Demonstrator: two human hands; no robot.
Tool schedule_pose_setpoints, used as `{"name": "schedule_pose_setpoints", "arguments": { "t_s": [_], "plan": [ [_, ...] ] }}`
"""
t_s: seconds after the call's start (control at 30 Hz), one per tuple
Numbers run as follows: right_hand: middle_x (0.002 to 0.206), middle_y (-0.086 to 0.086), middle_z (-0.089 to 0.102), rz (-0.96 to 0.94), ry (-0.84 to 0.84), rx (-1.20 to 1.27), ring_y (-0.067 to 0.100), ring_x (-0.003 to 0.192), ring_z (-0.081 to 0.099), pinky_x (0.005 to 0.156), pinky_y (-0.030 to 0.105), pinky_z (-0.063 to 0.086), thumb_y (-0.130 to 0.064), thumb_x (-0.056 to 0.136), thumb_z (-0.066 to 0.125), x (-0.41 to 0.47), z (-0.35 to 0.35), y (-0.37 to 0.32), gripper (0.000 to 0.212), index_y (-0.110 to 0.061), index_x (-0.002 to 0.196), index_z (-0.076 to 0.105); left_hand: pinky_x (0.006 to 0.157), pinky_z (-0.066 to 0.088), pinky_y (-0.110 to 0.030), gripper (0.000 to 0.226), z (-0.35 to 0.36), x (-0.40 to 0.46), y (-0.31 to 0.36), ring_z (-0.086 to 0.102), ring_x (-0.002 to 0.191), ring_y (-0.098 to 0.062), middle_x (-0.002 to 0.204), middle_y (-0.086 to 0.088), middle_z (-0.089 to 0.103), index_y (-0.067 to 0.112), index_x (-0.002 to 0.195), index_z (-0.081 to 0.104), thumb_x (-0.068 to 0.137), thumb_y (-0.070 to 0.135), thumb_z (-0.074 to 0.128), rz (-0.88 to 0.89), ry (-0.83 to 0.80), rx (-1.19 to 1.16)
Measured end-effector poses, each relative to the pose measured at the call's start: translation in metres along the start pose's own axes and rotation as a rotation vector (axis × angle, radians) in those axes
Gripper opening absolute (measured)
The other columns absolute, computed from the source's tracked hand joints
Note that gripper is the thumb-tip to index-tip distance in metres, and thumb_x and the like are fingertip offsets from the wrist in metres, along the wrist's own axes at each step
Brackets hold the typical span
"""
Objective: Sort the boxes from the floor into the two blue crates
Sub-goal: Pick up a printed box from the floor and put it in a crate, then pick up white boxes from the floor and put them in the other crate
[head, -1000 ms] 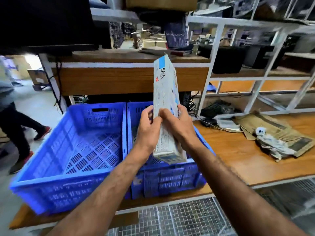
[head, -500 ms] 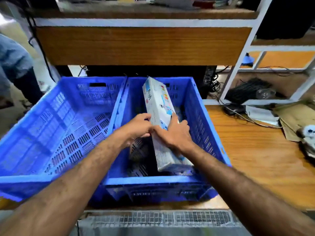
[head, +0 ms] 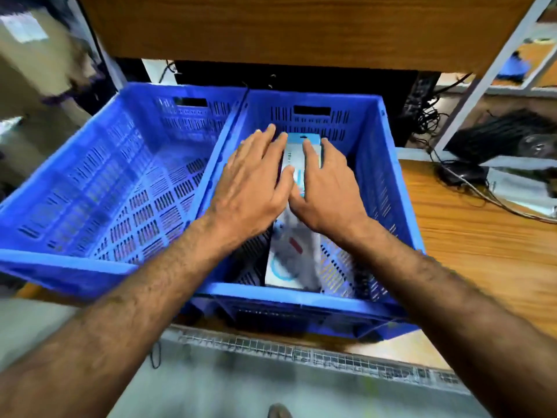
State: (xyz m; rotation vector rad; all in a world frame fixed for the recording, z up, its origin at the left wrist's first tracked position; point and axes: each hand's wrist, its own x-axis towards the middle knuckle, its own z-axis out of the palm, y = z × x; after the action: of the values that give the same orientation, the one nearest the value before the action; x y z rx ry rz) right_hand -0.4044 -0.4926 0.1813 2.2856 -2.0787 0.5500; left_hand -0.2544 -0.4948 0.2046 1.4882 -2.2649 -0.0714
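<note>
So I've got two blue plastic crates side by side on a wood-grain bench [head: 482, 236], both with that slotted lattice on the walls and floor and a cut-out handle slot at the far end. The left crate [head: 99, 182] has nothing visible in it, just the perforated bottom. The right crate [head: 370, 164] has a long flat white box [head: 294, 260] lying lengthwise on its floor, glossy cardboard with light blue print and a small red mark, far end up near the back wall, near end close to the front wall. Both hands are down inside that crate over the box. The left hand [head: 256, 188] is spread flat with fingers [head: 265, 140] splayed wide, palm down on the box's left side. The right hand [head: 328, 188] is likewise open and flat, fingers [head: 310, 158] stretched along the top of the box. Neither is curled round it, more like resting or pressing on it. It's motion-blurred so I can't read the print. Tangled black cables [head: 428, 122] sit behind the crates to the right.
</note>
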Motion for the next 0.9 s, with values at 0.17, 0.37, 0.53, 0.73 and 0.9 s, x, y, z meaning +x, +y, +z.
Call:
{"name": "schedule_pose_setpoints", "arguments": {
  "t_s": [0.17,0.37,0.53,0.73,0.9],
  "plan": [
    [0.165,0.027,0.018,-0.199,0.075,0.033,0.038,0.151,0.026,0.124,0.044,0.019,-0.046,0.101,0.043,-0.009,-0.015,-0.031,0.075,-0.004,0.16,0.023,0.128,0.012,-0.045,0.064,-0.034,-0.05,-0.012,0.017,0.157,-0.029,0.168,-0.011,0.022,0.007,0.158,0.032,0.103,0.037,0.044,-0.036,0.125,0.185],
    [0.168,0.021,0.017,-0.433,0.123,0.143,0.036,0.154,0.021,0.125,0.048,0.018,-0.043,0.102,0.043,-0.041,-0.021,-0.122,0.073,-0.003,0.16,0.023,0.128,0.011,-0.049,0.068,-0.09,-0.153,-0.06,0.014,0.157,-0.031,0.169,-0.013,0.021,0.004,0.159,0.03,0.102,0.039,0.042,-0.229,0.215,0.348],
    [0.168,0.02,0.019,-0.678,0.118,0.2,0.033,0.156,0.02,0.127,0.049,0.015,-0.038,0.102,0.045,-0.097,-0.012,-0.22,0.072,0.0,0.159,0.025,0.128,0.012,-0.05,0.069,-0.131,-0.267,-0.091,0.013,0.157,-0.034,0.169,-0.015,0.019,0.001,0.158,0.029,0.101,0.035,0.046,-0.421,0.286,0.434],
    [0.168,0.019,0.02,-0.948,0.027,0.286,0.032,0.156,0.02,0.127,0.047,0.014,-0.037,0.101,0.045,-0.206,0.004,-0.351,0.071,0.0,0.159,0.025,0.128,0.011,-0.047,0.074,-0.185,-0.445,-0.104,0.007,0.158,-0.032,0.171,-0.016,0.009,0.002,0.161,0.019,0.101,0.037,0.045,-0.72,0.367,0.583],
    [0.165,0.022,0.025,-1.182,-0.037,0.402,0.035,0.154,0.025,0.126,0.048,0.018,-0.034,0.1,0.046,-0.326,0.019,-0.452,0.07,0.002,0.157,0.029,0.128,0.013,-0.045,0.075,-0.215,-0.605,-0.087,0.005,0.159,-0.03,0.171,-0.015,0.007,0.002,0.161,0.017,0.101,0.034,0.049,-0.982,0.382,0.609]
  ]
}}
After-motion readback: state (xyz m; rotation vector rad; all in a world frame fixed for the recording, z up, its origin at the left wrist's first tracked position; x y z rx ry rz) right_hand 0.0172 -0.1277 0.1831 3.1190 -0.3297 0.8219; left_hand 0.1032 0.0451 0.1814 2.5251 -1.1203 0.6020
